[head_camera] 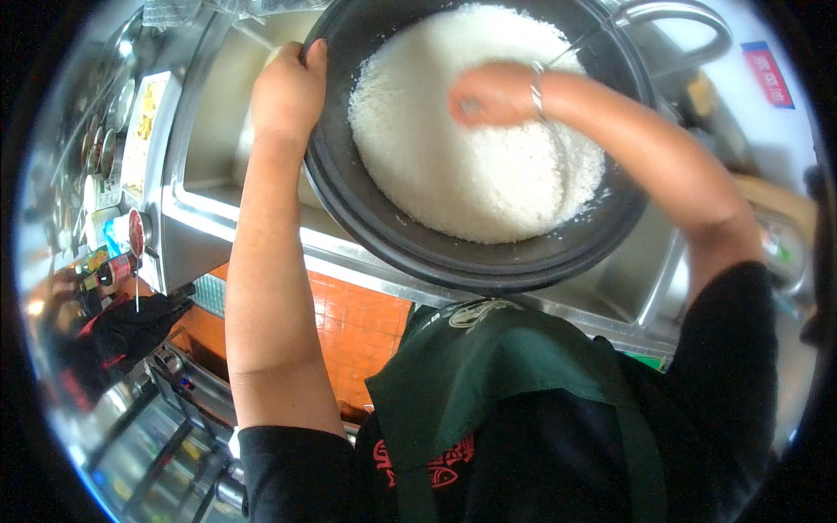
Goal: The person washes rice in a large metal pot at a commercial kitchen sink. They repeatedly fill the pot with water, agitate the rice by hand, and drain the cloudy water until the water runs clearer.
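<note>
A large dark pot point(366, 212) rests over the sink, holding white rice point(523, 176) in cloudy water point(425, 78). My left hand point(289, 91) grips the pot's left rim, with the thumb on the near side of the edge. Over the middle of the rice is my right hand point(494, 95), its fingers curled and blurred by motion. Whether rice lies inside those fingers cannot be seen. A twisted silver bangle point(537, 91) circles my right wrist. At the upper right, a curved metal faucet point(686, 16) reaches over the pot's rim.
The steel sink point(216, 144) surrounds the pot. To the left stand a white tray of yellowish food point(145, 124), a steel ladle point(136, 232) with red contents and several bottles point(114, 269). Another person point(124, 340) in dark clothing is at the far left, above orange floor tiles point(353, 327).
</note>
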The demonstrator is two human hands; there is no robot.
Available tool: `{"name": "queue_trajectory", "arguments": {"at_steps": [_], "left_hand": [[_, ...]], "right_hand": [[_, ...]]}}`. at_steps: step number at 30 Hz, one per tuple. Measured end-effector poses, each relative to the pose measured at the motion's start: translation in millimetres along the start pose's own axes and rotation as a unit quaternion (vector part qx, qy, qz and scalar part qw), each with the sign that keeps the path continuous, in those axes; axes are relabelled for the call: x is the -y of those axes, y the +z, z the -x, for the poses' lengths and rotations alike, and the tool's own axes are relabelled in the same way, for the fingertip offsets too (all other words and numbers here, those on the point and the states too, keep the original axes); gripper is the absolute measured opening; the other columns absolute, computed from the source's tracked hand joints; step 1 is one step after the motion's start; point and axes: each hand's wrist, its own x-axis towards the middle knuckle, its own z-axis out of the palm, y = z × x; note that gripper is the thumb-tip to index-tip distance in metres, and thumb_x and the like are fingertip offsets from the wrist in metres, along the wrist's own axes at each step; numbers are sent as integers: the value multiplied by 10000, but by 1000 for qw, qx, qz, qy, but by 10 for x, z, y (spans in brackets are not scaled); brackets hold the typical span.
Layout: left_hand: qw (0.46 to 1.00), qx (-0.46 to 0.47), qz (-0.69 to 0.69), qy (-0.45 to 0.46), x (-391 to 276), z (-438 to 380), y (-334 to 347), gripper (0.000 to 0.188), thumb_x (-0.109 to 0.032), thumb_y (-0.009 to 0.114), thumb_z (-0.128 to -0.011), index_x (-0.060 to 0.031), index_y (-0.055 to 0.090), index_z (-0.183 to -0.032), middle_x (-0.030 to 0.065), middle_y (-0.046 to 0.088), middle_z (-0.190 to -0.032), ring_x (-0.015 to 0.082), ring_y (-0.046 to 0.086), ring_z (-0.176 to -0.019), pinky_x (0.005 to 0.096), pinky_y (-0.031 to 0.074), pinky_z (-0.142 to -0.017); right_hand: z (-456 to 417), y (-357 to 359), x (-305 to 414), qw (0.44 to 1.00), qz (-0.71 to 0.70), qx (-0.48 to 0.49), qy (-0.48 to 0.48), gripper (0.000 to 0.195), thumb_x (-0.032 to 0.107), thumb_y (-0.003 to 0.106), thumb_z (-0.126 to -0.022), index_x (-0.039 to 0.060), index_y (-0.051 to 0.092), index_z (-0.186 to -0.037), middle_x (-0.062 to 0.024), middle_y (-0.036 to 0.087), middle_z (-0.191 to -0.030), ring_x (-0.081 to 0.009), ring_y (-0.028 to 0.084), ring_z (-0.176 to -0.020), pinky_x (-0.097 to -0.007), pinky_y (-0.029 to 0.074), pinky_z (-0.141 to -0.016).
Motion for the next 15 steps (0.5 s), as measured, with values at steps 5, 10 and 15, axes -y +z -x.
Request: {"name": "queue_trajectory", "arguments": {"at_steps": [5, 10, 15], "left_hand": [[1000, 2, -3, 4, -57, 12, -8, 454, -447, 482, -950, -30, 647, -1021, 224, 671, -959, 411, 621, -948, 451, 494, -834], [1000, -8, -7, 23, 34, -9, 59, 465, -456, 484, -948, -34, 647, -1054, 233, 670, -964, 415, 624, -948, 459, 496, -837], [1000, 8, -7, 17, 63, -35, 80, 541, -517, 443, -960, -39, 637, -1124, 241, 657, -1037, 436, 606, -1001, 459, 487, -861]], "right_hand": [[-1147, -142, -22, 940, 1, -232, 251, 319, 180, 517, -852, -5, 646, -1078, -232, 653, -1089, -362, 638, -1014, -439, 497, -895], [-1323, 200, 949, 970, 99, -76, 208, 307, 182, 577, -803, 39, 715, -1036, -186, 666, -1146, -350, 611, -1106, -546, 423, -927], [-593, 736, 1319, 996, 50, -70, 37, 197, 146, 534, -820, 71, 707, -875, -126, 672, -1002, -287, 604, -1025, -419, 408, -898]]}}
